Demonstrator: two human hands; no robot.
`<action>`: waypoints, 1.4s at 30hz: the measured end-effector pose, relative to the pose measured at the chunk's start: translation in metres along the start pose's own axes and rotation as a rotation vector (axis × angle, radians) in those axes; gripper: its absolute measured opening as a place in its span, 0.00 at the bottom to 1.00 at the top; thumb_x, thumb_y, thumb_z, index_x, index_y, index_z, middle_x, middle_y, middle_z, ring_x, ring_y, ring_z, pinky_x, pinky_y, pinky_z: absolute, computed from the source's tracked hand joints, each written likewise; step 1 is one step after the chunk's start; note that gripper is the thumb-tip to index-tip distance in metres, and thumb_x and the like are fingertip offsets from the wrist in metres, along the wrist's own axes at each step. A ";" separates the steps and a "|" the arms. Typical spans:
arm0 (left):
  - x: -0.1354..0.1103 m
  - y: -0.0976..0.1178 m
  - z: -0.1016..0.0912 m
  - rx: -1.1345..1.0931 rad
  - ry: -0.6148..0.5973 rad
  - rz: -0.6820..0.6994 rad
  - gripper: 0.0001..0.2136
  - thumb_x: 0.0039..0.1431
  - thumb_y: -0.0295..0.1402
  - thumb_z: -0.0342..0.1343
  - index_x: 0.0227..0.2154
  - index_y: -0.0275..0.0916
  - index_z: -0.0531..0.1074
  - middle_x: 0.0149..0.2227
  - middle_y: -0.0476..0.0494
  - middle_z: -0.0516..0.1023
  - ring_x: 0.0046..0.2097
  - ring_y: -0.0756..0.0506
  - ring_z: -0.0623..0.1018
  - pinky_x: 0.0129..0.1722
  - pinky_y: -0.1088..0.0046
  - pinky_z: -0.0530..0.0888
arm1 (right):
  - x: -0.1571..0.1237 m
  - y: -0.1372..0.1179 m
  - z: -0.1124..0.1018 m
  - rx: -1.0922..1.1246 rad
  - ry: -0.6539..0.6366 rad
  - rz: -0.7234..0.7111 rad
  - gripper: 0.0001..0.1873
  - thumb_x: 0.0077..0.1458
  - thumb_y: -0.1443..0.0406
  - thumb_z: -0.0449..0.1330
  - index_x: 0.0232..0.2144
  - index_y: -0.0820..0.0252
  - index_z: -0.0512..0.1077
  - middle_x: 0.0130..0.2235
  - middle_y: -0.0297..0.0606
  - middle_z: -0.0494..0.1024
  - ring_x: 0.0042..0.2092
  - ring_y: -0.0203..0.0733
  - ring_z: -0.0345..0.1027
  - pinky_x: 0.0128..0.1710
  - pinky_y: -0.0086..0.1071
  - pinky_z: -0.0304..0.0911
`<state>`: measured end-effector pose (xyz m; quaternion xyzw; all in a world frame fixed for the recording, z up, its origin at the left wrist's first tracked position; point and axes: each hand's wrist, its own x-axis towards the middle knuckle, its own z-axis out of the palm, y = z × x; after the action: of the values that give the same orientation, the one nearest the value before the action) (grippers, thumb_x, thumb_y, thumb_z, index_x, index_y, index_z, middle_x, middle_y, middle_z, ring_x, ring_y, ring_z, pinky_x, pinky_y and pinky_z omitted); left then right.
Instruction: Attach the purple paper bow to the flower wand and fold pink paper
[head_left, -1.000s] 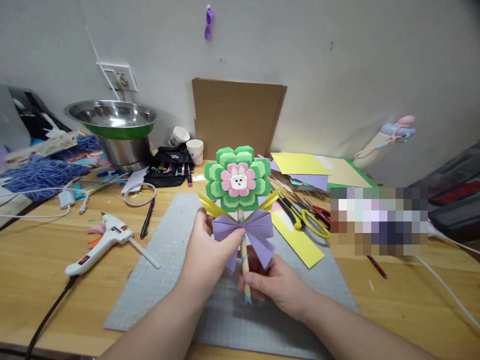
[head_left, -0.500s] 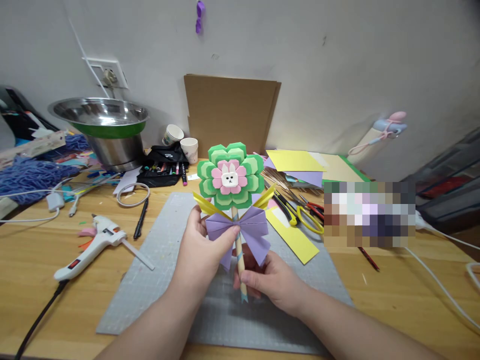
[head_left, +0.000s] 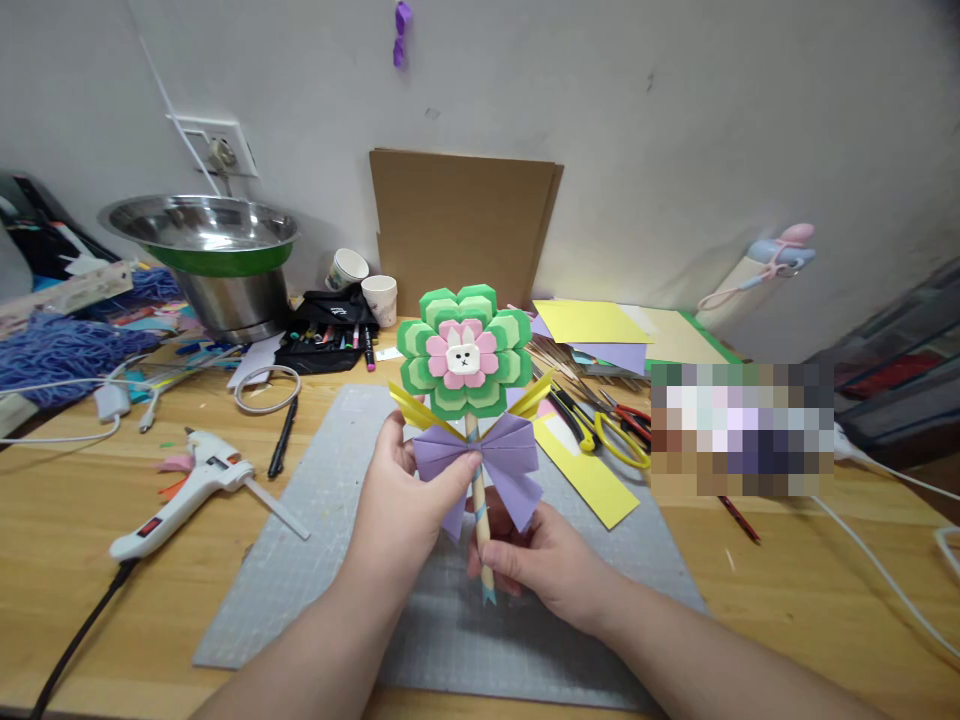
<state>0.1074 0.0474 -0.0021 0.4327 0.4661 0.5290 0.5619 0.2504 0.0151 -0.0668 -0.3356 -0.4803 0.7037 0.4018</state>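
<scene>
I hold a paper flower wand upright over the grey cutting mat [head_left: 315,560]. Its green layered flower [head_left: 463,350] has a pink centre with a small white rabbit face. Below the flower sit yellow paper wings and a purple paper bow [head_left: 501,462] on a wooden stick [head_left: 481,520]. My left hand [head_left: 409,505] pinches the bow's centre, thumb on its front. My right hand [head_left: 540,565] grips the lower part of the stick.
A white glue gun [head_left: 187,495] lies left of the mat beside a black pen [head_left: 279,440]. Yellow-handled scissors [head_left: 611,430] and yellow paper strips lie to the right. A steel bowl [head_left: 202,225], paper cups, a marker case and cardboard stand at the back.
The wand and both hands keep the same grip. The view shifted slightly to the right between the oldest frame and now, and the flower rose a little.
</scene>
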 end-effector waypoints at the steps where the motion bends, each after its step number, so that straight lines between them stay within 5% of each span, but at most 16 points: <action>1: 0.000 0.000 0.000 -0.002 -0.003 0.004 0.24 0.45 0.29 0.66 0.46 0.40 0.65 0.38 0.43 0.81 0.40 0.41 0.81 0.38 0.68 0.75 | 0.000 0.000 0.000 0.000 -0.002 -0.003 0.22 0.47 0.50 0.66 0.32 0.62 0.68 0.26 0.32 0.73 0.20 0.29 0.56 0.19 0.27 0.51; 12: 0.002 -0.005 -0.004 -0.009 -0.024 0.034 0.23 0.48 0.28 0.65 0.47 0.41 0.64 0.41 0.43 0.80 0.42 0.41 0.80 0.41 0.68 0.75 | 0.001 0.001 0.000 0.018 0.013 0.004 0.22 0.46 0.51 0.67 0.33 0.63 0.68 0.25 0.33 0.74 0.20 0.29 0.56 0.19 0.27 0.51; 23: 0.002 -0.003 -0.005 -0.057 -0.043 0.021 0.25 0.46 0.29 0.66 0.47 0.40 0.64 0.41 0.41 0.80 0.41 0.40 0.81 0.32 0.71 0.77 | -0.001 -0.003 0.001 0.043 0.016 0.016 0.24 0.45 0.51 0.68 0.34 0.63 0.68 0.25 0.33 0.74 0.21 0.29 0.56 0.19 0.27 0.50; 31: 0.002 -0.004 -0.003 -0.052 -0.039 0.036 0.25 0.47 0.27 0.65 0.48 0.40 0.64 0.44 0.42 0.80 0.45 0.41 0.79 0.42 0.69 0.75 | -0.001 -0.002 0.001 0.050 0.011 0.014 0.23 0.45 0.51 0.68 0.34 0.63 0.68 0.25 0.33 0.73 0.20 0.29 0.55 0.19 0.27 0.49; 42: 0.003 -0.004 -0.004 -0.051 -0.042 0.036 0.23 0.49 0.28 0.65 0.48 0.40 0.64 0.43 0.42 0.79 0.45 0.42 0.80 0.41 0.70 0.75 | -0.001 -0.003 0.002 0.052 0.004 0.010 0.22 0.45 0.51 0.68 0.32 0.63 0.69 0.25 0.34 0.73 0.21 0.30 0.57 0.19 0.27 0.50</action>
<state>0.1046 0.0499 -0.0071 0.4373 0.4327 0.5418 0.5727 0.2499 0.0143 -0.0637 -0.3288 -0.4592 0.7174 0.4078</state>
